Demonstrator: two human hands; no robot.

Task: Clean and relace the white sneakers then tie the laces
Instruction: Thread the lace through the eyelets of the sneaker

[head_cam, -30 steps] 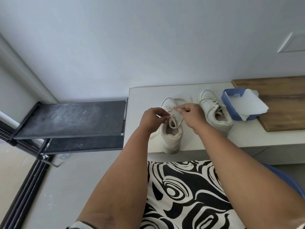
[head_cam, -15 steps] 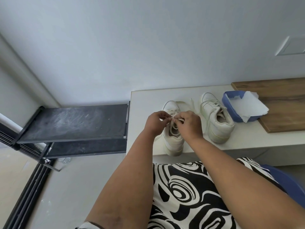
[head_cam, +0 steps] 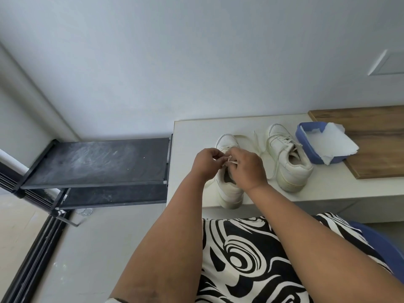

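While both hands work over the nearer sneaker (head_cam: 229,191), that shoe stands on the white table (head_cam: 328,189) with its heel at the table's near edge and its toe pointing toward the wall. The left hand (head_cam: 206,162) hovers over the left side of this sneaker's tongue, its fingers curled in and pinching a strand of the lace (head_cam: 229,159). The right hand (head_cam: 248,169) lies over the right side of the same sneaker, fingers bent and gripping the lace too; the two hands nearly touch above the eyelets. A short bit of lace shows between them, and how it runs through the holes is hidden by the fingers.

To the right of the nearer sneaker, a little apart, stands the second sneaker (head_cam: 288,160), also toe toward the wall, its heel opening facing the person. A loose lace (head_cam: 258,141) trails on the table between the two shoes, reaching beyond the nearer sneaker's toe.

Further right of the nearer sneaker, just beside the second shoe, sits a blue tub (head_cam: 306,145) with a white paper towel (head_cam: 328,143) draped in it and over its rim. The tub rests partly on a wooden board (head_cam: 376,145) lying on the table. Left of the nearer sneaker, past the table's end, is a dark, dusty metal rack (head_cam: 98,160). Below the sneaker, a black-and-white patterned garment (head_cam: 240,259) covers the person's lap.
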